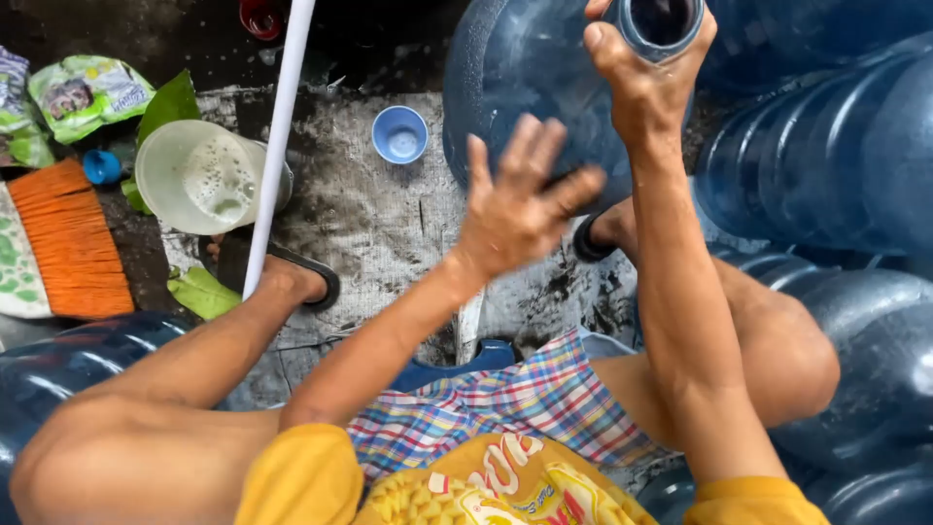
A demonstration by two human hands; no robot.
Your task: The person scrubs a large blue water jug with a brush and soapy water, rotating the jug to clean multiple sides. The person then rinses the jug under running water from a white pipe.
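The right hand [649,70] was up at the top of the view, its fingers [604,44] curled tight around the neck of a big blue water jug [505,87], the open mouth of the jug turned toward the camera. The jug lay tilted on its side between the person's knees, its body running away toward the dark wet floor [389,224]. And the left hand [517,209] was spread wide, fingers [530,146] splayed and holding nothing, hovering flat just over the jug's shoulder; whether the palm touched the plastic could not be told, and the hand looked blurred. The person squatted in a yellow shirt and plaid shorts, sandalled feet planted on a grimy mat. More blue jugs [836,146] were stacked close on the right, and another lay at the lower left beside the knee. A small blue cap [400,134] sat on the mat, just left of the held jug. Further left stood a pale plastic pitcher [199,178] with suds inside, a white pipe [277,146] crossing in front of it, and an orange brush [68,243] lay well apart at the left edge.
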